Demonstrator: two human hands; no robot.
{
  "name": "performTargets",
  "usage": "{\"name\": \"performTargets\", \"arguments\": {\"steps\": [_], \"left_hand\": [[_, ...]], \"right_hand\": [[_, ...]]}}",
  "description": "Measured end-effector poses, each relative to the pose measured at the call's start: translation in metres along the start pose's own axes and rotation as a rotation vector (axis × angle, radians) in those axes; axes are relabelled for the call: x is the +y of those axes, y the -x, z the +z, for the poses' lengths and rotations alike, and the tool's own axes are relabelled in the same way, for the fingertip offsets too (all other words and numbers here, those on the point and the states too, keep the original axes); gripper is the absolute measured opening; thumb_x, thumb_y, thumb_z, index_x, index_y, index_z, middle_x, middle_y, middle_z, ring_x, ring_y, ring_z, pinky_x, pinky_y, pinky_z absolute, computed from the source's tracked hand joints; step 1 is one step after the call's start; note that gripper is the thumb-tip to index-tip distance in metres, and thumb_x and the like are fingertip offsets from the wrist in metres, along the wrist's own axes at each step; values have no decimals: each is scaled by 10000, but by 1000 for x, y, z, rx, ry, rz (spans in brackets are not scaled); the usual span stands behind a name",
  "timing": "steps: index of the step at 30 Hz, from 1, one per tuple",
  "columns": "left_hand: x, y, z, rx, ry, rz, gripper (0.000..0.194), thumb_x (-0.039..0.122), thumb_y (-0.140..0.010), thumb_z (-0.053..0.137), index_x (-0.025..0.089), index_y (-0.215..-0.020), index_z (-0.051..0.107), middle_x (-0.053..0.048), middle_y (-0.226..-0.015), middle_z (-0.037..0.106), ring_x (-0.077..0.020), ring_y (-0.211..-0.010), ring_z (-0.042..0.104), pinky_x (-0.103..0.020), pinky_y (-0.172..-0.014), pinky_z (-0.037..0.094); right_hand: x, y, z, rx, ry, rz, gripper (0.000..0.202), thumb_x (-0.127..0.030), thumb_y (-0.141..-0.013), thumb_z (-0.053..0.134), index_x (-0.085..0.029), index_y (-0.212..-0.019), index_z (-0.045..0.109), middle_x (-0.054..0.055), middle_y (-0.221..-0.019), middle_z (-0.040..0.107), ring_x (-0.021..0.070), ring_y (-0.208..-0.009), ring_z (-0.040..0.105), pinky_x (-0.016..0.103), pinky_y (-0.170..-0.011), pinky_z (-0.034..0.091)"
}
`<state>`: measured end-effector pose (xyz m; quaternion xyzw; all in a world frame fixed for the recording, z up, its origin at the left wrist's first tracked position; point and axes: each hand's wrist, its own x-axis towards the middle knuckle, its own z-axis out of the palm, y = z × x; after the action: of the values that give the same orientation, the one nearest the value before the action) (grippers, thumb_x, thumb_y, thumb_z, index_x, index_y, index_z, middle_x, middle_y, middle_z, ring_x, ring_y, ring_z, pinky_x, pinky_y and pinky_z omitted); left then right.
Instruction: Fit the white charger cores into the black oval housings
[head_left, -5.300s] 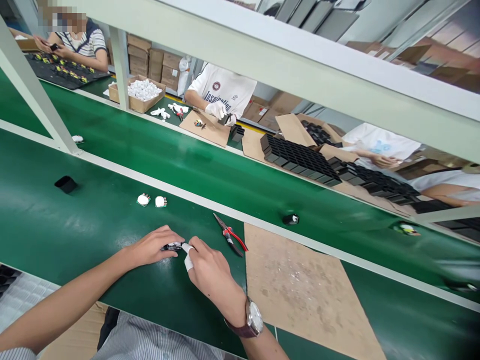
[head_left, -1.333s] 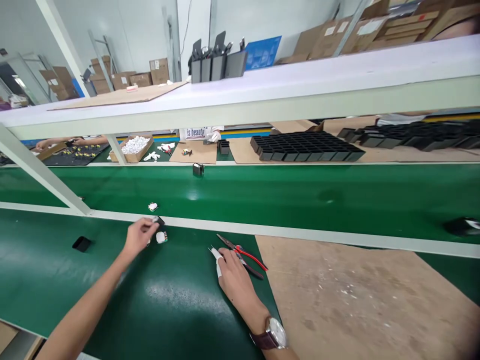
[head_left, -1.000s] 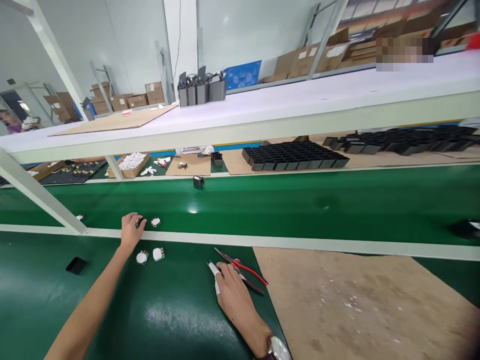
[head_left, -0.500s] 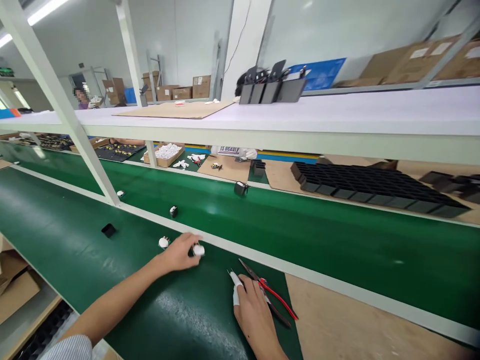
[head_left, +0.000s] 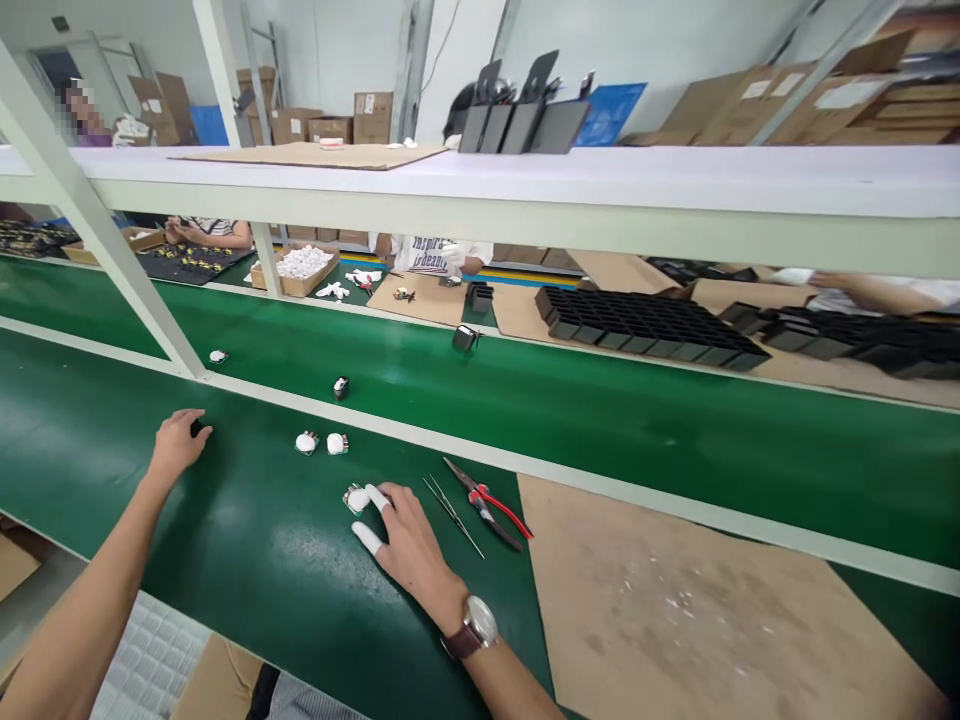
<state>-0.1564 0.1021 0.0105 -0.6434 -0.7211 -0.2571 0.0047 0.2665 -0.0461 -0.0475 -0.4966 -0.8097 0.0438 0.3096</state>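
Two grabs, seems like: left hand (head_left: 175,444) pinches black piece (head_left: 196,427), ten o'clock; right hand (head_left: 412,548), fingers apart, at white-topped bit (head_left: 358,499), needs soft pinch

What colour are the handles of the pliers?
One handle of the pliers is red, the other black; the head view shows it.

The smooth, flat-topped desk (head_left: 247,590) is showing deep green. The long-nosed metal pliers (head_left: 486,502) are showing red on one handle and black on the other. The flat cardboard sheet (head_left: 660,600) is showing tan with white specks. The round-faced wristwatch (head_left: 481,621) is pairing a silvery case with a dark brown strap.
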Motion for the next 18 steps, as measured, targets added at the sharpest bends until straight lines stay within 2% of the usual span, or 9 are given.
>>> {"name": "performTargets", "arguments": {"steps": [1,3,6,8,9,11,14,18], "left_hand": [[4,5,3,-31,24,39,368,340,-861,638,93,-1113,741,-241,-1155,744,-460,-1129,668,-654,-1011,519],[28,23,12,-75,76,138,341,345,-893,616,131,-1125,746,-188,-1144,762,-398,-1108,693,-573,-1034,542],[86,62,29,-200,214,365,319,403,-942,653,255,-1216,726,-65,-1186,763,-276,-1123,700,-410,-1040,569],[128,88,38,-341,406,649,302,352,-1017,605,246,-1287,689,-81,-1193,744,-258,-1134,684,-412,-1031,570],[146,98,43,-378,468,736,285,318,-1035,592,243,-1296,677,-84,-1180,739,-253,-1133,677,-415,-1028,571],[176,112,51,-442,522,824,300,294,-1037,613,232,-1328,649,-96,-1170,723,-265,-1143,658,-435,-1012,575],[196,123,66,-533,516,828,500,408,-941,766,208,-1373,613,-118,-1174,704,-316,-1153,635,-485,-977,586],[190,129,80,-649,571,709,909,584,-756,887,244,-1507,506,-141,-1308,643,-355,-1235,593,-527,-1007,571]], "right_hand": [[-4,-6,4,-18,-3,-1,361,-360,-997,671,-188,-1309,612,145,-1225,625,308,-1064,616,480,-874,578],[-8,-16,12,-34,0,9,263,-333,-984,687,-190,-1203,651,126,-1149,638,291,-1012,624,454,-845,575],[-7,-19,13,-41,2,18,138,-215,-990,636,-196,-1121,670,103,-1078,646,265,-970,622,421,-848,569],[-2,-12,7,-43,3,20,221,-169,-983,608,-181,-1199,652,110,-1092,653,272,-998,621,435,-888,571],[1,-6,2,-42,5,24,279,-155,-980,597,-169,-1257,630,116,-1104,656,278,-1016,622,449,-907,573],[8,8,-10,-33,7,42,361,-135,-982,575,-156,-1343,582,124,-1128,659,284,-1043,627,465,-926,581],[16,30,-24,-10,9,71,346,-167,-993,592,-185,-1339,589,144,-1227,641,295,-1114,630,482,-945,595],[21,48,-30,8,10,103,386,-230,-1010,618,-228,-1393,572,155,-1311,623,315,-1162,623,523,-958,593]]}}
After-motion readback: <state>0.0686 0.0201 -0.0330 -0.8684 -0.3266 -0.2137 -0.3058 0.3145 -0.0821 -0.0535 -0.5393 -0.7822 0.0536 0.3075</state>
